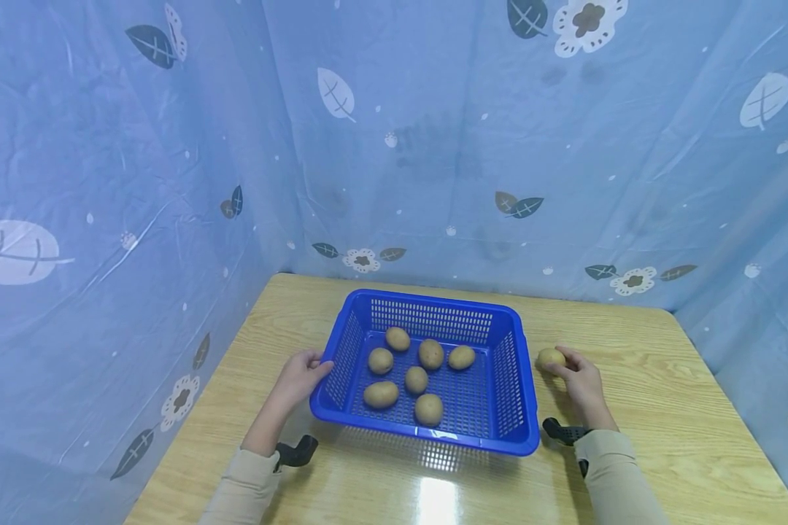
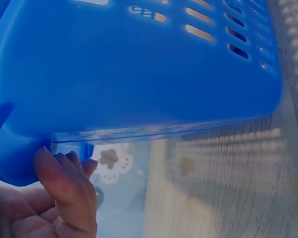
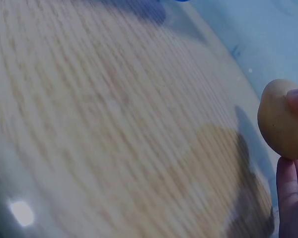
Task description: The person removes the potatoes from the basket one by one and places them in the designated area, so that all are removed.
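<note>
A blue plastic basket (image 1: 427,432) with slotted sides stands on the table, several potatoes (image 1: 381,394) lying spread over its floor. My left hand (image 1: 300,377) grips the basket's left rim, thumb on top. In the left wrist view the curled fingers (image 2: 64,186) of that hand hook under the rim, close against the basket's wall (image 2: 114,79). Right of the basket, my right hand (image 1: 581,380) pinches a single potato (image 1: 551,357) between thumb and fingers. The right wrist view shows this potato (image 3: 280,121) at the right edge, partly cut off by the frame.
The wooden table (image 1: 663,408) extends on both sides of the basket. Blue patterned curtains (image 1: 433,146) hang behind it and at the sides. A black wrist mount (image 1: 565,432) sits on the right forearm, another mount (image 1: 297,452) on the left.
</note>
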`<action>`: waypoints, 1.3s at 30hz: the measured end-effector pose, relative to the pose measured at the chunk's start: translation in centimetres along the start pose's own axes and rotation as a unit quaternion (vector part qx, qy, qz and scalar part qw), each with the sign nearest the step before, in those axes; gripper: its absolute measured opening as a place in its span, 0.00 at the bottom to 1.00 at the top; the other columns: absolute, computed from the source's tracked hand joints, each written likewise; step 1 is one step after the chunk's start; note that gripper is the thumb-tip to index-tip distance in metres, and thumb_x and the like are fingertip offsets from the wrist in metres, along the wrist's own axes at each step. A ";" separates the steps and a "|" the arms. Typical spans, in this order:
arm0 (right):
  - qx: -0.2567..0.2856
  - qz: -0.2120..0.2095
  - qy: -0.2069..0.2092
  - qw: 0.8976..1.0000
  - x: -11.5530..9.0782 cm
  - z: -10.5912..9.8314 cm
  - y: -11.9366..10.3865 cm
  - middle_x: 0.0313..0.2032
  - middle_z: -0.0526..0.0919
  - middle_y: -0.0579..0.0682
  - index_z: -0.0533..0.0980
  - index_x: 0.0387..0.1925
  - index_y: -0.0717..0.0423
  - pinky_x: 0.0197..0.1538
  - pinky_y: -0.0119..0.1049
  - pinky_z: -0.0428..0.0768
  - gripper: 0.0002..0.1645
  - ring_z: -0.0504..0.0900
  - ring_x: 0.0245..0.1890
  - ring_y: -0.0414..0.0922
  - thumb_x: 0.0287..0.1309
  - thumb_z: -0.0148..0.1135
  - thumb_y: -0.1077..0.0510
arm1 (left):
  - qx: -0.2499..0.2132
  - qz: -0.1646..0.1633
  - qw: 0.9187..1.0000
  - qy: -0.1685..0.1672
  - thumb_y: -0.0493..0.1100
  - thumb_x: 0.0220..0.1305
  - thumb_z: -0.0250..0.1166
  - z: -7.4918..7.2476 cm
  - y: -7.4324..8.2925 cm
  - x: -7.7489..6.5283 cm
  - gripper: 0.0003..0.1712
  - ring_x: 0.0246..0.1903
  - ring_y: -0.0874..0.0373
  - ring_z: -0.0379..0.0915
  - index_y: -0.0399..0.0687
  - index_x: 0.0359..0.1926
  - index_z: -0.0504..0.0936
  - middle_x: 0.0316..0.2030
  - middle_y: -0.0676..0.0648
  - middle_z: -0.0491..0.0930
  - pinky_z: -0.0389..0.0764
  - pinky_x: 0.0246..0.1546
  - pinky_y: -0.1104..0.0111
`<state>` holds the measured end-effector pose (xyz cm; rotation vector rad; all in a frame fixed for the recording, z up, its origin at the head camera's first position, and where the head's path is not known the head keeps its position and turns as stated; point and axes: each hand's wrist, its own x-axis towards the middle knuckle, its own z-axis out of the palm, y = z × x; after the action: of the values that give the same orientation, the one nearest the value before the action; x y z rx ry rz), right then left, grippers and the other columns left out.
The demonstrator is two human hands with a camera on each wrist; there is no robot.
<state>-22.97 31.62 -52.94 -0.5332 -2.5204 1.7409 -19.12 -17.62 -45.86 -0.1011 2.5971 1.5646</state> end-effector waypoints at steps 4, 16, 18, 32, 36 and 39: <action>-0.007 -0.001 -0.004 1.000 0.1 0.0 0.4 0.60 0.69 0.60 0.62 0.67 0.63 0.41 0.16 0.70 0.34 0.67 0.42 0.28 0.62 0.59 0.57 | -0.001 -0.003 1.000 0.000 0.40 0.68 0.56 0.0 0.0 0.0 0.20 0.33 0.53 0.82 0.29 0.55 0.73 0.37 0.38 0.83 0.84 0.35 0.62; -0.018 0.003 -0.024 1.000 0.1 -0.1 0.3 0.63 0.66 0.61 0.58 0.69 0.62 0.43 0.19 0.69 0.36 0.68 0.51 0.39 0.63 0.57 0.54 | -0.007 -0.004 1.000 0.002 0.40 0.68 0.56 0.1 -0.1 -0.1 0.19 0.31 0.53 0.82 0.29 0.53 0.74 0.36 0.39 0.84 0.84 0.33 0.63; -0.022 0.006 -0.026 0.999 0.1 -0.1 0.3 0.63 0.66 0.61 0.58 0.69 0.61 0.44 0.21 0.69 0.36 0.67 0.54 0.43 0.63 0.56 0.54 | -0.009 -0.003 1.000 0.002 0.40 0.68 0.56 0.1 -0.1 -0.1 0.19 0.31 0.53 0.82 0.29 0.53 0.74 0.36 0.39 0.83 0.84 0.32 0.63; -0.025 0.011 -0.034 0.999 0.3 -0.3 0.3 0.66 0.62 0.65 0.54 0.70 0.64 0.56 0.36 0.67 0.39 0.63 0.62 0.53 0.64 0.55 0.52 | -0.011 -0.005 1.000 0.001 0.40 0.68 0.56 0.1 0.0 0.0 0.19 0.31 0.53 0.83 0.29 0.54 0.74 0.36 0.38 0.83 0.84 0.33 0.63; -0.022 0.016 -0.033 0.999 0.3 -0.4 0.2 0.66 0.61 0.66 0.53 0.70 0.64 0.60 0.45 0.64 0.40 0.62 0.63 0.55 0.64 0.55 0.52 | -0.012 -0.004 1.000 -0.001 0.40 0.68 0.56 0.0 0.0 -0.1 0.20 0.32 0.52 0.83 0.29 0.54 0.73 0.36 0.38 0.83 0.84 0.33 0.63; -0.022 0.022 -0.032 0.999 0.4 -0.4 0.2 0.67 0.61 0.66 0.54 0.70 0.63 0.61 0.47 0.64 0.40 0.62 0.63 0.55 0.64 0.56 0.51 | -0.013 -0.005 1.000 -0.003 0.40 0.68 0.56 0.0 0.1 -0.1 0.20 0.32 0.52 0.83 0.29 0.54 0.73 0.37 0.37 0.83 0.84 0.33 0.63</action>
<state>-23.24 32.18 -53.01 -0.5480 -2.6142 1.7491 -19.05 -17.57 -45.81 -0.1106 2.5681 1.5934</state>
